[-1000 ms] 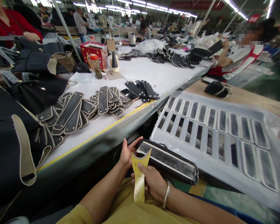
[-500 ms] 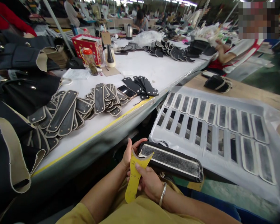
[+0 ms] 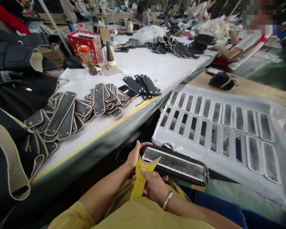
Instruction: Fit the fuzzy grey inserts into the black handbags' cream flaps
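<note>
1. Head view, hidden: some fingers of the left hand are lost behind the black bag and yellow notched strip.
2. Head view, pose: the left hand, thumb raised, is at the bag's left end; whether it grips, I cannot tell. The right hand grips the strip, notch upward, thumb across its face.
3. Head view, print: markings on the red box are too small to read.
</note>
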The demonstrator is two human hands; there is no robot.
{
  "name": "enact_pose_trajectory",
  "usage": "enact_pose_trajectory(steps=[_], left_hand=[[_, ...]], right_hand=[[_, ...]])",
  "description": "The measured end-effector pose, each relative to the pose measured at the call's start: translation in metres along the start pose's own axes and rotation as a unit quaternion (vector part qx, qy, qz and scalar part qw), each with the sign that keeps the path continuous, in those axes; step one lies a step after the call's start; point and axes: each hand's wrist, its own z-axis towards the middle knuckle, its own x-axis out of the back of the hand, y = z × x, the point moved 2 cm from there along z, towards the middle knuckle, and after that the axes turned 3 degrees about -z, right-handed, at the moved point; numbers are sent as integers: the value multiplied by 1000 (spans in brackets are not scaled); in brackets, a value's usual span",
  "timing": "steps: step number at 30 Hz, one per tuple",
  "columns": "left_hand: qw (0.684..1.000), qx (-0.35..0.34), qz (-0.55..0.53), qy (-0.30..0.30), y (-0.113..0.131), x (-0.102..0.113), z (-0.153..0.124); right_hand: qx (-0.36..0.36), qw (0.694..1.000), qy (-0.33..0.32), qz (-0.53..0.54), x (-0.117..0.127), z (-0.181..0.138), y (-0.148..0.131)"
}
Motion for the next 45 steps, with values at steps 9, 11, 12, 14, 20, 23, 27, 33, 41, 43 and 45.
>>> enact_pose_trajectory(steps=[9,11,12,14,20,23,27,33,41,43,45], left_hand=[[998,-19,52,33,-7,9,5],[997,-15,68,34,-5,11,6],[996,-13,78,32,-4,11,6],[995,-6,101,25,0,11,6],[989,-1,149,2,5,5,3],[997,28,73,-10,0,0,2],[998,41,-39,-37,-4,-5,-1],[996,27,-65,-51,-4,-3,-2],[997,41,64,-27,2,0,5],[991,35,127,-34,7,-1,5],[980,24,192,-44,12,-3,5]], right_hand=[[12,1000,-2,8,3,2,5],[11,1000,0,16,2,3,7],[10,1000,0,21,0,3,7],[9,999,-1,32,-2,2,7],[9,998,-11,56,-3,-1,9],[7,998,-18,56,-1,0,12],[1,999,-24,43,1,0,11],[-21,999,-28,26,-1,-2,4],[-32,997,-23,72,-6,1,5],[-37,996,-19,79,-8,0,5],[-45,996,-15,81,-10,-2,4]])
